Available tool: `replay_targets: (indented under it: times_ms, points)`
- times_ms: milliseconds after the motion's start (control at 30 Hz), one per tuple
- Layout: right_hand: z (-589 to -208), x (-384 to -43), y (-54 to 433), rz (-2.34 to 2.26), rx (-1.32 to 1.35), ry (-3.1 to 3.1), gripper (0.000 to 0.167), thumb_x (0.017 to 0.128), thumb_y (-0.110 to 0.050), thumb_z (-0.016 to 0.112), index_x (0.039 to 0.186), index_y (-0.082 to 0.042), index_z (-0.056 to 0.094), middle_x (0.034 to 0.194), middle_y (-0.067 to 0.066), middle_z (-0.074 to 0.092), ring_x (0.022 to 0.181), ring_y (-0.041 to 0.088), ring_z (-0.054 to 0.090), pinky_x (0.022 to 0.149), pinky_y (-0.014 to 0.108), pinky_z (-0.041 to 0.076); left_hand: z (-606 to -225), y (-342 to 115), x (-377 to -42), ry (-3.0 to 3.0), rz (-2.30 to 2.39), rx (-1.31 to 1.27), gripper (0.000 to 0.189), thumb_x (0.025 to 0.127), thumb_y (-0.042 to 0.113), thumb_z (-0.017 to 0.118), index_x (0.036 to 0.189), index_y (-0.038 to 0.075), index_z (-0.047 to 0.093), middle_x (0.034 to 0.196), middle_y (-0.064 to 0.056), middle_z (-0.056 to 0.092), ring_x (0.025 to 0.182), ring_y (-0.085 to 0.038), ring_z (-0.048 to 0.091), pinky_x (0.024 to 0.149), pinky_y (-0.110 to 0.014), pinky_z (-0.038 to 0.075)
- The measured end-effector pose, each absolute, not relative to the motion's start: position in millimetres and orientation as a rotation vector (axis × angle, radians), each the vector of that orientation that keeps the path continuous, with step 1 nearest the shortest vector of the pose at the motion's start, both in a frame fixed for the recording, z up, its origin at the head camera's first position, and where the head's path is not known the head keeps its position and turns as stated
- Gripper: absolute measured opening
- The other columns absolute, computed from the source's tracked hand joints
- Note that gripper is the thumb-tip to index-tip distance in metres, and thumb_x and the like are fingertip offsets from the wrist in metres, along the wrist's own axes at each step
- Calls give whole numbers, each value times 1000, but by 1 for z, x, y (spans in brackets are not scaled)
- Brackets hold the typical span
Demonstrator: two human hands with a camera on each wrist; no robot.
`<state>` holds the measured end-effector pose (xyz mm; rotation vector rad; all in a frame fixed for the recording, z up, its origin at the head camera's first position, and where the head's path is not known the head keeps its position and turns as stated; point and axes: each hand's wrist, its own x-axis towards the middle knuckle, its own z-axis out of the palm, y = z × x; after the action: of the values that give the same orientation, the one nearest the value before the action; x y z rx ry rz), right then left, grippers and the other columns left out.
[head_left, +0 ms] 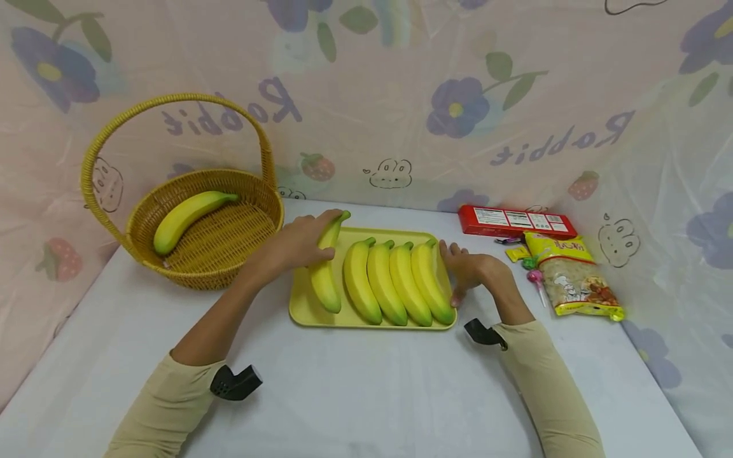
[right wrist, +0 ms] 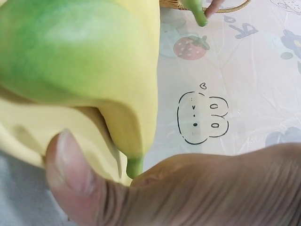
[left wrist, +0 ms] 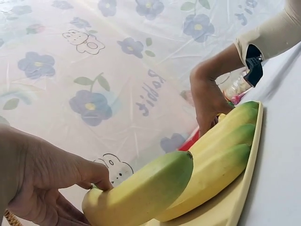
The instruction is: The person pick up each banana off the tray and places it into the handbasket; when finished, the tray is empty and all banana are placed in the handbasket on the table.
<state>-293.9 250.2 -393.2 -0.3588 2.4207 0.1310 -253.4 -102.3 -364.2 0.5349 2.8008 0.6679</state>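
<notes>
Beige sleeves, cut off by the lower edge, lie nearest. The left hand pinches a smooth, curved banana, some fingers hidden behind it, over the left part of a shallow yellow tray, beside four more bananas. The right hand is spread at the tray's right rim. A woven basket holds another banana. The backdrop reads "Rabbit", mirrored; small print on the red box and plastic bag is illegible.

Red box behind food bag, pink lollipop alongside.
</notes>
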Motion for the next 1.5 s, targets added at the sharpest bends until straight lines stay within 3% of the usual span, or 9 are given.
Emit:
replay_targets:
  times_ms: [233, 500, 767, 900, 1033, 1233, 1500]
  points:
    - [-393, -295, 250, 137, -367, 2428, 140, 73, -38, 93, 166, 1, -4, 172, 33, 4, 158, 55, 14, 122, 72, 25, -357, -108, -254, 2822, 714, 571, 83, 98, 22, 69, 167, 27, 22, 126, -21, 60, 99, -30, 58, 77, -39, 52]
    - [-393, -295, 251, 109, -359, 2419, 140, 73, -37, 93, 166, 0, -5, 172, 33, 2, 158, 55, 12, 122, 72, 23, -348, -114, -248, 2837, 715, 560, 84, 99, 23, 71, 166, 36, 23, 134, -22, 59, 100, -31, 61, 78, -40, 53]
    - [-394, -296, 249, 107, -356, 2425, 139, 74, -36, 93, 166, 0, -5, 172, 33, 2, 159, 54, 12, 122, 73, 22, -339, -121, -242, 2848, 792, 554, 88, 98, 22, 72, 165, 44, 20, 145, -25, 48, 104, -33, 59, 82, -45, 55]
    - [-395, -295, 250, 104, -346, 2420, 140, 73, -36, 93, 166, -1, -4, 172, 33, 2, 159, 54, 11, 122, 72, 22, -337, -125, -241, 2853, 824, 550, 90, 97, 22, 73, 165, 45, 19, 153, -27, 45, 128, -41, 55, 98, -60, 53]
    - [-396, -294, 250, 97, -349, 2414, 140, 73, -36, 93, 166, 0, -5, 172, 33, 2, 158, 55, 11, 122, 73, 21, -334, -131, -241, 2872, 842, 516, 91, 96, 22, 75, 165, 42, 20, 159, -29, 41, 142, -46, 46, 105, -67, 48]
    - [-396, -295, 249, 101, -360, 2416, 141, 72, -36, 93, 166, 1, -5, 172, 34, 2, 158, 56, 11, 122, 73, 21, -328, -142, -241, 2912, 893, 524, 95, 93, 15, 76, 166, 36, 19, 154, -26, 48, 136, -43, 50, 106, -64, 47]
    - [-396, -295, 251, 108, -358, 2427, 140, 72, -38, 93, 166, 0, -4, 172, 32, 3, 159, 54, 12, 122, 72, 24, -317, -157, -237, 2942, 958, 546, 91, 90, 7, 73, 164, 30, 24, 146, -21, 51, 116, -36, 49, 88, -52, 47]
